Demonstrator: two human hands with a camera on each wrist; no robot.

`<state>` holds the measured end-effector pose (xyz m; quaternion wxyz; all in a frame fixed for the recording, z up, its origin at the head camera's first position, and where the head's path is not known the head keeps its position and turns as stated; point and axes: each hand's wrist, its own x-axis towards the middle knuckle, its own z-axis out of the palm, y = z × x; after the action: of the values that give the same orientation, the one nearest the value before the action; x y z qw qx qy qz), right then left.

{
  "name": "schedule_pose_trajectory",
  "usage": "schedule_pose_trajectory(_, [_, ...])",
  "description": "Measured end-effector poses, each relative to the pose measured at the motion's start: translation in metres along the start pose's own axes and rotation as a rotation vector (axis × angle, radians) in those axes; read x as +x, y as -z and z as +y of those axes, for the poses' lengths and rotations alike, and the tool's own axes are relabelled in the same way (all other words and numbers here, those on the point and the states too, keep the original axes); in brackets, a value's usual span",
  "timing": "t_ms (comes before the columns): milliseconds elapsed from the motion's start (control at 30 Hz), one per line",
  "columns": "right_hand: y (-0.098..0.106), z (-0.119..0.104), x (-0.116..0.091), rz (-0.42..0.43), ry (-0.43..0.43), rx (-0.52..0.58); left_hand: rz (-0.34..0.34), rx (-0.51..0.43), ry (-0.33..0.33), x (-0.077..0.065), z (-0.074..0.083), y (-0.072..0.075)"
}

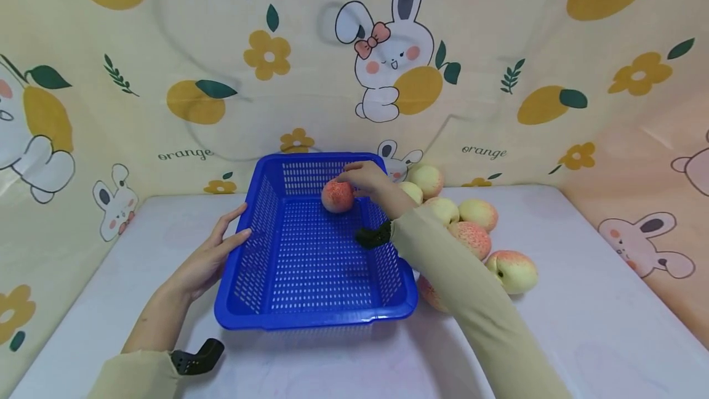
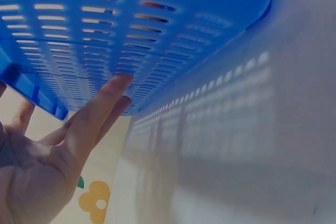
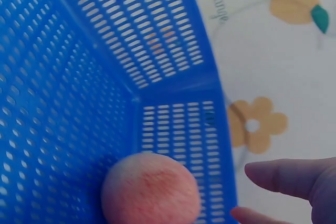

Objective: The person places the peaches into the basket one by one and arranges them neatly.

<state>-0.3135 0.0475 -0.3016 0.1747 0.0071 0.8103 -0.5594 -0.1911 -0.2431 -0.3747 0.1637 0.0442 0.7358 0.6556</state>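
Observation:
A blue plastic basket (image 1: pixel 316 319) with slotted walls stands on the table in the head view. My left hand (image 1: pixel 207 260) lies along its left side; in the left wrist view the straight fingers (image 2: pixel 97 111) rest against the outer wall. One peach (image 1: pixel 338 196), reddish and speckled, is inside near the back. My right hand (image 1: pixel 368 178) reaches over the basket's back right part, its fingertips overlapping the top of the peach in the head view. Seen from the right wrist, the peach (image 3: pixel 152 190) sits apart from the spread fingers (image 3: pixel 283 177), which hold nothing.
Several more peaches (image 1: pixel 512 271) lie on the white table (image 1: pixel 598 300) to the right of the basket, some partly hidden by the right sleeve (image 1: pixel 471 300). A printed cloth (image 1: pixel 310 97) with rabbits and oranges hangs behind the table.

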Motion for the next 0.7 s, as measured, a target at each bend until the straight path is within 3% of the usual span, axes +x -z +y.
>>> schedule_pose_trajectory(333, [0.032, 0.005, -0.007, 0.024, 0.087, 0.107, -0.006, 0.007, -0.001, 0.001, -0.001, 0.000])
schedule_pose_trajectory(533, [0.053, 0.016, -0.006, 0.126, 0.165, 0.180, -0.010, 0.015, -0.003, -0.001, 0.000, 0.001])
schedule_pose_trajectory(700, [0.073, 0.031, -0.004, 0.244, 0.164, 0.199, -0.018, 0.005, -0.006, -0.002, 0.000, 0.000])
